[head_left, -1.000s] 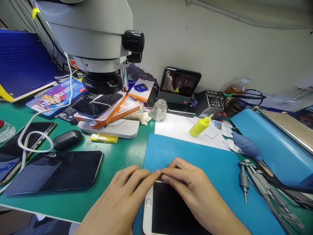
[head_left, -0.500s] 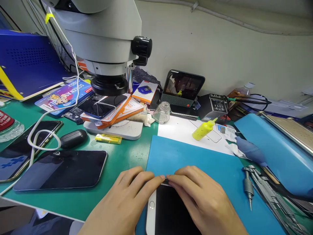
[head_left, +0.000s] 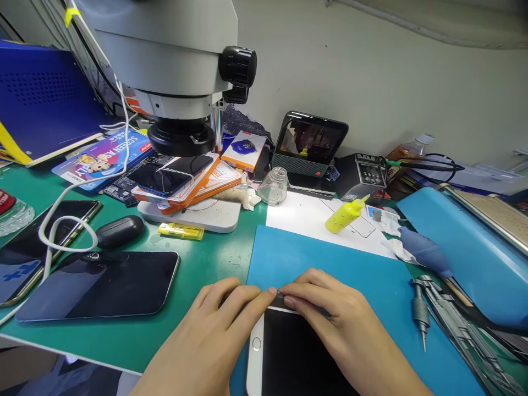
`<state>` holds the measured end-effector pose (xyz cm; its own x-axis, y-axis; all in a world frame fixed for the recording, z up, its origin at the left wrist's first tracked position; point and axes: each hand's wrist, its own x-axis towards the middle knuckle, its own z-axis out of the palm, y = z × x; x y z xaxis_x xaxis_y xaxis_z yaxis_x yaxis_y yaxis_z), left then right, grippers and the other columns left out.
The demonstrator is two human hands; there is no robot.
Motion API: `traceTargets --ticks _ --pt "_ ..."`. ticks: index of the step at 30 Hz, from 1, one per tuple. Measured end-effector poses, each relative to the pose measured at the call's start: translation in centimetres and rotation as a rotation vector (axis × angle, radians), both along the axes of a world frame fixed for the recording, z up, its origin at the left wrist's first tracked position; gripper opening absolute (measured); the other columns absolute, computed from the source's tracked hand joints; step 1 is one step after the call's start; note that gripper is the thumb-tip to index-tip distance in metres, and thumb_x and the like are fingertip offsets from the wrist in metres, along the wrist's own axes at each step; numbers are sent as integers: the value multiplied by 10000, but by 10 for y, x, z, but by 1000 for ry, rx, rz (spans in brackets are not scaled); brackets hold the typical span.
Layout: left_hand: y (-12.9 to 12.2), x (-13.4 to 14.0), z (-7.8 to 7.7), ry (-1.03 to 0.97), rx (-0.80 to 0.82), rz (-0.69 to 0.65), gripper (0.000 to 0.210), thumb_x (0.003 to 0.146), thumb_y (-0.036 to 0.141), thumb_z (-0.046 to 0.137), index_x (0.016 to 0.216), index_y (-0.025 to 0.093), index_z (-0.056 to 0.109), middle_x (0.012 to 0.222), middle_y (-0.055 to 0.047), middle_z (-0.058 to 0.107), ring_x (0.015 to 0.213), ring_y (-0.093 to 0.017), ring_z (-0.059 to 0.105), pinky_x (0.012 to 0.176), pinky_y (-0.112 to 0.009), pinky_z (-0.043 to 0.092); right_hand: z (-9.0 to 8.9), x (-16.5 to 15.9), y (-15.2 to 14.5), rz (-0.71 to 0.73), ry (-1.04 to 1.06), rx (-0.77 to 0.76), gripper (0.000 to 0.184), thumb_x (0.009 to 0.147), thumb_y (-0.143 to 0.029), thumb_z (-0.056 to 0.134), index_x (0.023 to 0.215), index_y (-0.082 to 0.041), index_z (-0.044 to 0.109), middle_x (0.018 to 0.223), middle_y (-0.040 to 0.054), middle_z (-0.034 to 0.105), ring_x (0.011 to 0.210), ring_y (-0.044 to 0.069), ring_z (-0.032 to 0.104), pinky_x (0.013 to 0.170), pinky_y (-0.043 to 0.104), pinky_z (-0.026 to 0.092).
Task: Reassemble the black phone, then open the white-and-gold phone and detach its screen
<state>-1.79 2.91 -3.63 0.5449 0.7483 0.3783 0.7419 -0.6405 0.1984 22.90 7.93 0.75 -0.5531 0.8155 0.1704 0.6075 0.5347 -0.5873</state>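
A phone [head_left: 256, 357] with a white front border, a round home button and a dark screen lies on the blue mat [head_left: 325, 250]. A short dark grey strip [head_left: 285, 302] shows at its far edge; I cannot tell whether it is part of the phone. My left hand [head_left: 214, 330] is closed at the phone's far left corner, its index fingertip at the strip's left end. Pinched at the strip's right end are the thumb and index finger of my right hand [head_left: 342, 319], which covers part of the screen.
A microscope [head_left: 181, 71] overhangs the back left. Two dark phones [head_left: 111, 286] and a black mouse-shaped case [head_left: 120, 231] lie left of the mat. Behind it are a yellow bottle [head_left: 343, 216] and a glass jar [head_left: 274, 187]. A screwdriver [head_left: 421, 313] and tweezers [head_left: 457, 330] lie right.
My right thumb and index finger have shifted slightly at the phone's far edge, and more of the dark strip shows. The camera view has tilted slightly.
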Motion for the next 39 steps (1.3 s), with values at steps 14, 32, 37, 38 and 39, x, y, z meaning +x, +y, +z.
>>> traceTargets --ticks 14,32,37,38,39 --pt "-2 -1 -1 -19 1 6 959 895 765 847 1577 182 510 1296 -51 833 1138 -294 771 904 -426 689 -1 3 4 24 52 -115 260 1129 -185 617 1088 -302 846 950 -16 761 856 136 715 758 248 530" --pt "-7 0 -7 -78 -47 29 1199 721 809 957 1636 229 443 1372 -75 796 1220 -357 739 951 -512 691 8 -4 21 -138 87 -431 239 1009 -260 757 1171 -361 900 992 -7 754 843 159 654 815 294 509" --pt "-9 -4 -3 -86 -65 -14 1105 749 764 969 1587 237 478 1363 -79 807 1221 -360 749 933 -515 713 7 -2 19 -140 67 -404 180 1002 -299 780 1131 -333 901 1025 -1 775 832 162 656 774 295 512" --pt "-9 -5 -2 -96 -80 -26 1066 767 739 970 1579 247 486 1370 -78 805 1230 -357 749 939 -515 717 6 -2 18 -141 64 -390 185 1012 -294 766 1139 -330 896 1029 2 774 854 166 672 778 293 519" --pt "-9 -6 -1 -113 -101 -33 1024 782 704 978 1568 260 493 1381 -75 799 1243 -352 746 950 -511 718 6 -2 17 -144 60 -375 195 1025 -284 747 1152 -325 890 1037 6 772 875 169 687 787 292 529"
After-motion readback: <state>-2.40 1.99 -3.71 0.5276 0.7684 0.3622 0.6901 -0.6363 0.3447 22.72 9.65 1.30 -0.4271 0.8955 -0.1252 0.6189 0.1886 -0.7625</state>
